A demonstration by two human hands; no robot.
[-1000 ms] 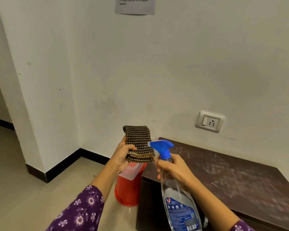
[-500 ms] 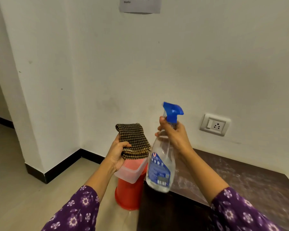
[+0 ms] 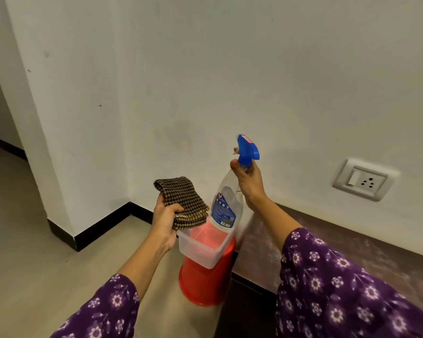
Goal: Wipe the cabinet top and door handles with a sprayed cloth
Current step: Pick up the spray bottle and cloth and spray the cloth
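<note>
Two hands prepare: our left hand pinches the folded checked cloth beside the spray bottle, gripped at its neck by our right hand, presumably to catch mist; the cabinet top lies right.

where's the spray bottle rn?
Head view, centre: the spray bottle is held up by the right hand at its neck, just right of the cloth in the left hand, above the clear tub.

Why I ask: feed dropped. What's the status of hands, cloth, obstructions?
Left hand grips folded brown checked cloth. Right hand grips clear spray bottle with blue trigger, beside the cloth. Dusty dark cabinet top not yet wiped. Nothing between bottle and cloth.
</note>
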